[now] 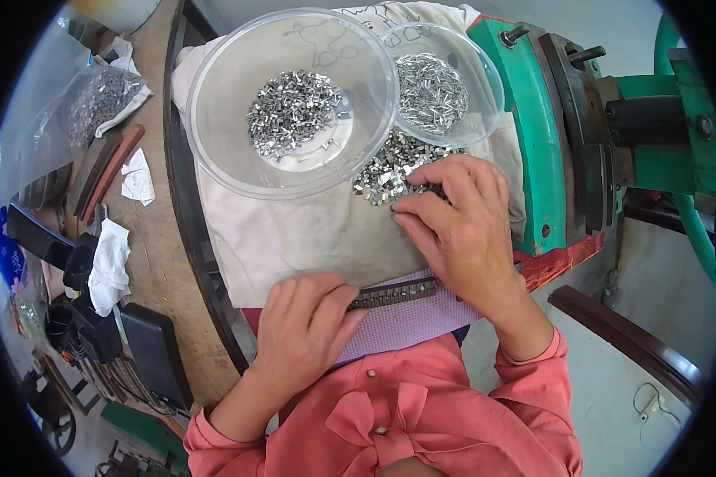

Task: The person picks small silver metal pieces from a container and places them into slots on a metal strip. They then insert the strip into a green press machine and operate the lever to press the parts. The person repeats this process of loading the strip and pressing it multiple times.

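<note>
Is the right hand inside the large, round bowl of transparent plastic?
No, the right hand is outside that bowl, at the loose pile of small silvery metal pieces on the pale cloth.

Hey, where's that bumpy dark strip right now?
In the head view, the bumpy dark strip lies just below and right of centre, over the purple cloth, its left end at the left hand.
</note>
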Demonstrator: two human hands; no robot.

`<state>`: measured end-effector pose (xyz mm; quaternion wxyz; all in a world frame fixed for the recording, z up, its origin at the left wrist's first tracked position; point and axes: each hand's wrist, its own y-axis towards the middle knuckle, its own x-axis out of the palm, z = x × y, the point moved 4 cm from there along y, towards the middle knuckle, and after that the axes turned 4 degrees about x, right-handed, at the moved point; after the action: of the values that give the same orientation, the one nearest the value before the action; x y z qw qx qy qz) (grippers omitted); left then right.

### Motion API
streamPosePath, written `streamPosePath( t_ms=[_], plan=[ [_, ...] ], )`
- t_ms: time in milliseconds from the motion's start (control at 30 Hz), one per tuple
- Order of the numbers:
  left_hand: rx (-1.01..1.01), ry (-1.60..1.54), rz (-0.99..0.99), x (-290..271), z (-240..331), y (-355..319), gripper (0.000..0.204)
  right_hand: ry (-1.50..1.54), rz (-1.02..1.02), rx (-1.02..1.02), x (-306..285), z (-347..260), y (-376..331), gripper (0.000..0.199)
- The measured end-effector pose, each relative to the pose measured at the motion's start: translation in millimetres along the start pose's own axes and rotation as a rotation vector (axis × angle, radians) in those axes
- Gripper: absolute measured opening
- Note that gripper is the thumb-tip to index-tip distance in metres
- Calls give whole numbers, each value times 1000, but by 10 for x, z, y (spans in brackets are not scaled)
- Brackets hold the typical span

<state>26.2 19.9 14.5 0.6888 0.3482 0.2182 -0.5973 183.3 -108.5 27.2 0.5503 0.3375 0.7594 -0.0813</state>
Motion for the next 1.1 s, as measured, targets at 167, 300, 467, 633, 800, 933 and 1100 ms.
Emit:
streamPosePath(
  t_ms=[167, 300, 467, 633, 800, 933, 1100],
  plan=[
    [-32, 13, 9, -68, -26, -63, 33, 32, -5, 27, 35, 13, 43, 18],
    [-21, 8, -8, -62, -29, -56, 28, 74, 1, 7, 36, 10, 6, 17],
    [-27, 12, 1, -51, -26, -31, 27, 103, -62, 17, 4, -8, -107, 16],
    [-18, 7, -14, -42, -1, 0, 28, 121, -109, -8, -13, 17, -81, 13],
    [1, 12, -43, -14, 34, 41, 29, 133, -151, -70, -23, 41, -47, 12],
    [18, 28, -62, 7, 70, 52, 27, 112, -127, -80, -26, 42, -55, 14],
    [45, 20, -105, 83, 139, 160, 23, 98, -67, -46, -146, 59, -203, 19]
  ],
)
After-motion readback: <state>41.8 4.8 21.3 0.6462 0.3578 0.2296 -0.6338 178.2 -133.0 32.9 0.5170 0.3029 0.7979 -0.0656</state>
